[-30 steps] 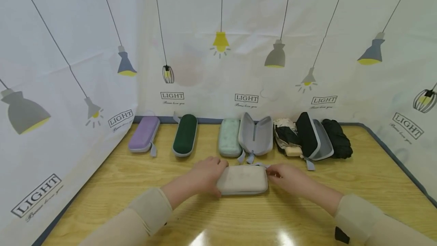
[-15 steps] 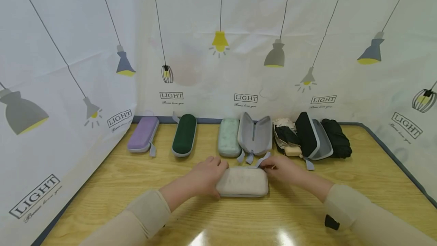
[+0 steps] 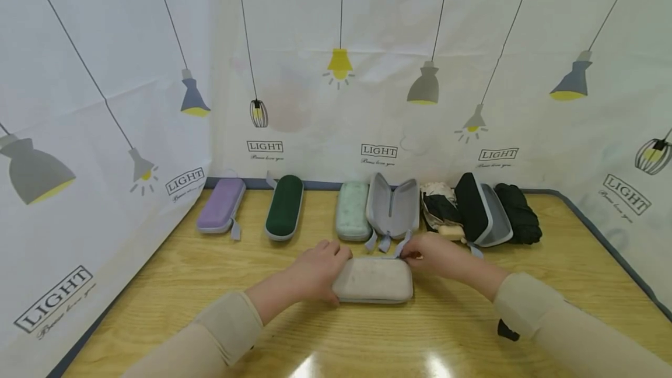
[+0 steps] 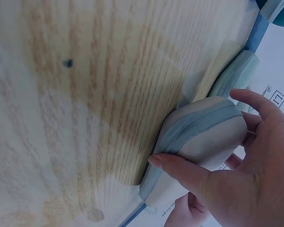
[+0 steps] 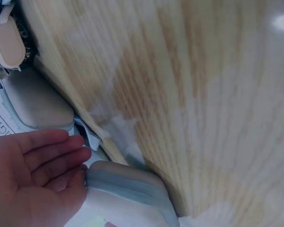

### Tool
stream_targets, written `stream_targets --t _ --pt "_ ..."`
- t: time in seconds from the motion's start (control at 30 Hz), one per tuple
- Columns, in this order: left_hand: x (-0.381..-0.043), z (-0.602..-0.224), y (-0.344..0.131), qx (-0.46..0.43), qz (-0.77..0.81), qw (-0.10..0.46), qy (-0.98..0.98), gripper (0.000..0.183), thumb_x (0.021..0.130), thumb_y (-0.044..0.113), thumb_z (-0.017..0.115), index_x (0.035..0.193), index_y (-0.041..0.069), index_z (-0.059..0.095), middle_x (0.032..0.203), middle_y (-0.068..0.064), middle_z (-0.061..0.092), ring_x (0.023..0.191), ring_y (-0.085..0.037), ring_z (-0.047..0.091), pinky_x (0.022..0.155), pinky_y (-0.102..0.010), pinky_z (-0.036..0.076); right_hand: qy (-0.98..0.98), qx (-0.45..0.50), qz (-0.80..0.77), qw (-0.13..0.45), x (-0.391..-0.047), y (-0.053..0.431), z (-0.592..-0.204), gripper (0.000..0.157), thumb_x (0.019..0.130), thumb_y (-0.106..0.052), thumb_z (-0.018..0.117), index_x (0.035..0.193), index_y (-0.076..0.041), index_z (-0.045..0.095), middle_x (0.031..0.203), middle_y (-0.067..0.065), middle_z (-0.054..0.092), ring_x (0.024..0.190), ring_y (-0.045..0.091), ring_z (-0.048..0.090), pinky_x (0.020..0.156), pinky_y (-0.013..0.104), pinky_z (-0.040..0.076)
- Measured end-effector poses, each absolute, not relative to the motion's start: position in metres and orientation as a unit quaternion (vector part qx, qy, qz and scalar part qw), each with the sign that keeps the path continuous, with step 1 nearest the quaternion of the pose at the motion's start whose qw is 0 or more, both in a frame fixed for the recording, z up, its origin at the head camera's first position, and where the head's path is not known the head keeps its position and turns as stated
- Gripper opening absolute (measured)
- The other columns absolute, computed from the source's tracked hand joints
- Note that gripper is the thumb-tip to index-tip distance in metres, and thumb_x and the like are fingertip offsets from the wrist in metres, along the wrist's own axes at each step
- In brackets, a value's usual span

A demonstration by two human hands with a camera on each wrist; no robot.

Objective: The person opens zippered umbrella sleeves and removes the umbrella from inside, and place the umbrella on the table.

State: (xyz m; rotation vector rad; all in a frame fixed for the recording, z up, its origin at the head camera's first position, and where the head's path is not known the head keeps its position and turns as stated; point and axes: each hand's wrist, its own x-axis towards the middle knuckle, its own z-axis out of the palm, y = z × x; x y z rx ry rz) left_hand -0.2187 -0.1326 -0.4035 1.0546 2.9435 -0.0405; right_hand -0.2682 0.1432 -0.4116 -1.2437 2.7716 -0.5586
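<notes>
A cream zippered case (image 3: 374, 280) with a grey zip band lies closed-looking near the middle of the table. My left hand (image 3: 318, 271) grips its left end, with the thumb on the near side and the fingers over the far side. At the far right corner of the case my right hand (image 3: 433, 254) pinches the zipper pull beside a grey strap (image 3: 404, 245). The pull itself is hidden by the fingers. In the left wrist view the thumb (image 4: 180, 168) presses against the zip band of the case (image 4: 217, 146).
Along the back stand a purple case (image 3: 220, 204), a dark green case (image 3: 285, 206), a mint case (image 3: 353, 212) and an open grey-lined case (image 3: 404, 209). Farther right are an opened black case (image 3: 472, 209), a pouch with cloth inside (image 3: 441, 203) and a black bundle (image 3: 517, 213).
My right hand has moved from the right end of the case to its far right corner, shifting left and away from me. The left hand holds its place.
</notes>
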Motion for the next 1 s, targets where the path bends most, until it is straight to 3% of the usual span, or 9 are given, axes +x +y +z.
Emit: stream_targets --t 0.27,0.5,0.7,1.0 --pt "-0.222 -0.406 -0.132 0.345 -0.023 -0.01 0.938 0.083 0.054 0.051 0.08 0.119 0.013 0.046 0.104 -0.003 0.05 0.093 -0.02 0.047 0.078 -0.034 0.044 0.905 -0.412 -0.11 -0.015 -0.265 0.145 -0.412 0.01 0.084 -0.011 0.062 0.077 -0.019 0.064 0.072 -0.011 0.054 0.064 0.002 0.048 0.056 0.023 0.042" --pt "-0.222 -0.402 -0.132 0.349 -0.036 -0.011 0.936 0.081 0.058 0.053 0.077 0.121 0.011 0.05 0.106 -0.004 0.056 0.092 -0.021 0.053 0.077 -0.035 0.045 0.919 -0.387 -0.076 0.013 -0.256 0.153 -0.413 0.012 0.085 -0.011 0.06 0.074 -0.016 0.062 0.068 -0.011 0.05 0.059 0.004 0.046 0.054 0.025 0.04" --pt "-0.222 -0.401 -0.133 0.342 -0.041 -0.003 0.939 0.079 0.06 0.056 0.074 0.121 0.011 0.052 0.103 -0.003 0.059 0.088 -0.018 0.056 0.074 -0.033 0.046 0.907 -0.414 -0.079 0.003 -0.243 0.158 -0.421 0.02 0.082 -0.007 0.059 0.066 -0.018 0.056 0.062 -0.012 0.047 0.055 0.004 0.043 0.051 0.025 0.038" --pt "-0.221 -0.404 -0.13 0.318 -0.039 -0.004 0.947 0.079 0.059 0.059 0.072 0.119 0.011 0.054 0.097 -0.003 0.061 0.083 -0.017 0.058 0.068 -0.033 0.046 0.896 -0.425 -0.123 0.035 -0.222 0.149 -0.422 0.02 0.08 -0.008 0.06 0.063 -0.018 0.057 0.06 -0.016 0.048 0.054 0.0 0.042 0.05 0.023 0.039"
